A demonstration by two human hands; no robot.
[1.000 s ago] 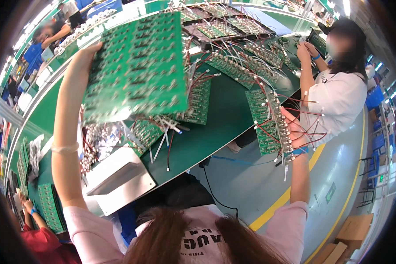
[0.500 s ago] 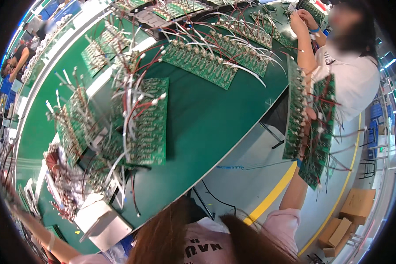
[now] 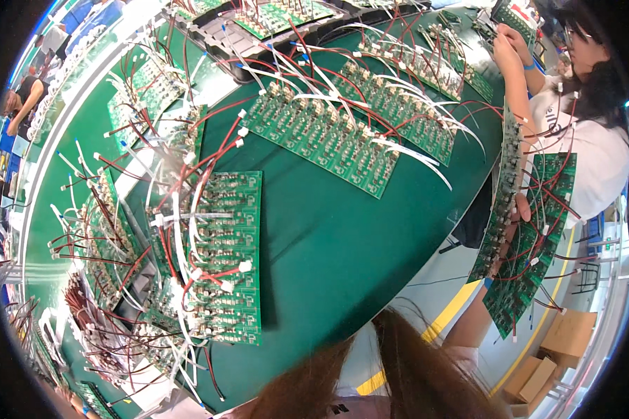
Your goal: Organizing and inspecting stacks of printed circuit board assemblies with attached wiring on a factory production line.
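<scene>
My right hand is raised off the table's right edge, closed between two green circuit boards with wires. One circuit board stands nearly edge-on at its left; the other circuit board spreads out at its right. White-tipped red and black leads dangle from both. At the lower left rim only a sliver of what looks like my left arm shows; its fingers are hidden. Nearest to it are bunched wires with white connectors. An upright wired circuit board stands at the table's near middle.
More wired boards lie across the green table. A black tray holds boards at the back. At the far right a co-worker in a white shirt works with both hands raised. Cardboard boxes stand on the floor.
The view has shifted, so the table's boards appear larger and lower. My right hand and its boards appear farther right. My left forearm has mostly slipped out at the lower left.
</scene>
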